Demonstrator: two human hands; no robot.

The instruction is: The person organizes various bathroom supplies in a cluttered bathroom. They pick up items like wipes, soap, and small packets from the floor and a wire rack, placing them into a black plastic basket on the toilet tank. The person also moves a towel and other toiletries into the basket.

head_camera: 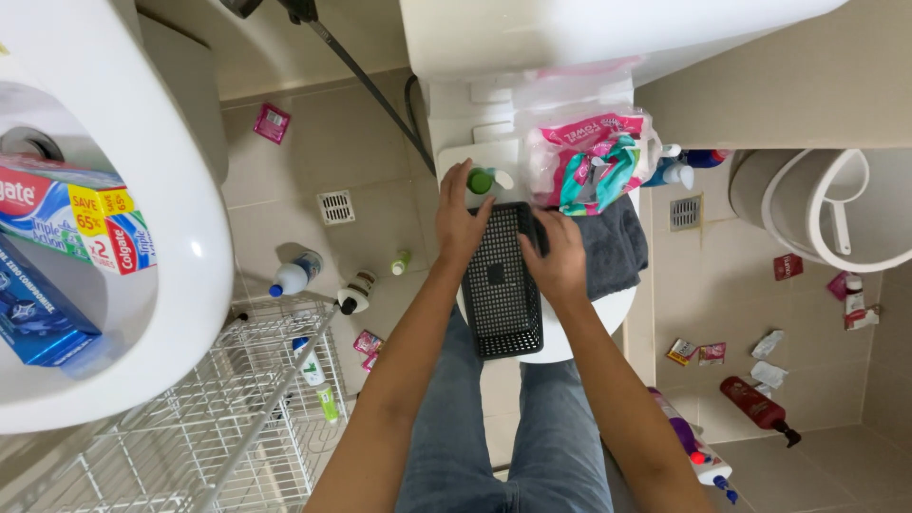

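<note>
Head view, left to right: two long toothpaste boxes [71, 214], red, blue and green with a yellow patch, lie in the white sink [190, 285] above a dark blue carton [33, 318]. Below the sink stands a white wire rack [256, 408]. On the tiled floor lie a small pink sachet [272, 123] and a white bottle with a blue cap [294, 275].

My left hand [461, 223] rests on the far left corner of the black basket [502, 285], fingers curled over its rim beside a green-capped bottle [481, 180]. My right hand [559, 256] clasps the basket's right rim, thumb inside. The basket sits on the closed toilet lid [608, 313], over my knees, touching a grey towel [613, 247].

Behind the towel sits a pink and teal plastic pack [589, 157]. Farther right stands a white bucket [807, 209], with small red sachets [698, 353] and a dark red pump bottle [755, 404] on the floor.
</note>
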